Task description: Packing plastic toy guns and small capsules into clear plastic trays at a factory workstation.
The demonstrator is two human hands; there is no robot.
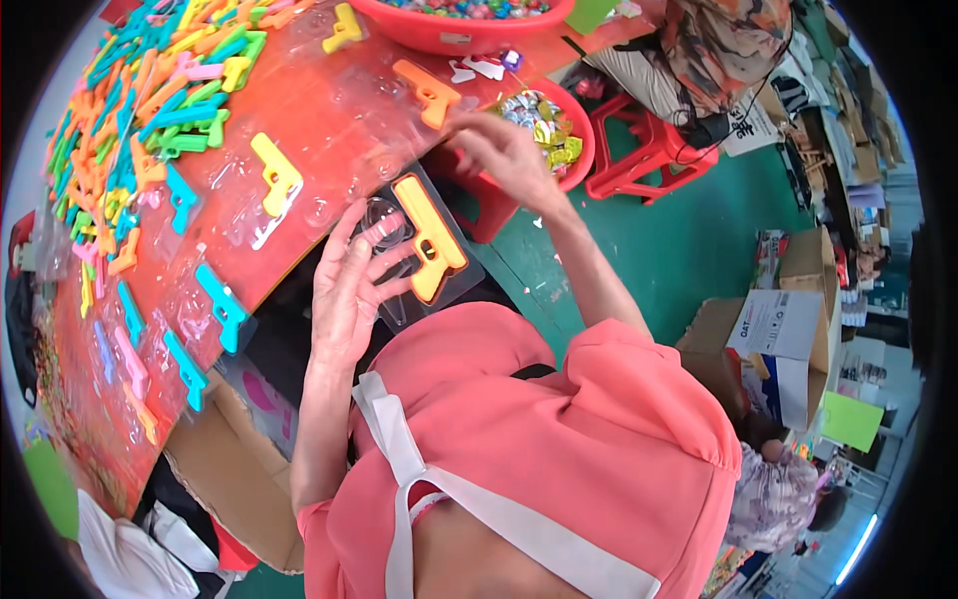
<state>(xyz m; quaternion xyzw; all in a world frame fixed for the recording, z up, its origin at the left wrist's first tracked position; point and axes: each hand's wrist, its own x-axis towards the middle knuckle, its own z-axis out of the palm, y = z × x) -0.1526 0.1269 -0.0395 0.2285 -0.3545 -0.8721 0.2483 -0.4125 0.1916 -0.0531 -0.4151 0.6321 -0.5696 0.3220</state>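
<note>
In front of me, at the table's edge, is a clear plastic blister tray (387, 212) with a yellow-orange toy pistol (431, 240) lying in it. The spread fingers of my left hand (349, 280) touch the tray beside the pistol, over its round clear hollows. My right hand (504, 160) is raised between the tray and a red basin (582, 130) of wrapped sweets (554, 135). Its fingers are bent and blurred, so whether they hold anything does not show. An orange toy pistol (429, 95) lies just beyond those fingertips.
More clear trays with toy pistols, including a yellow one (276, 175) and a blue one (225, 307), cover the red table (329, 100). Colourful toy pistols (150, 120) heap up far left. A larger red basin (469, 40), a red stool (649, 155) and cardboard boxes (778, 329) stand around.
</note>
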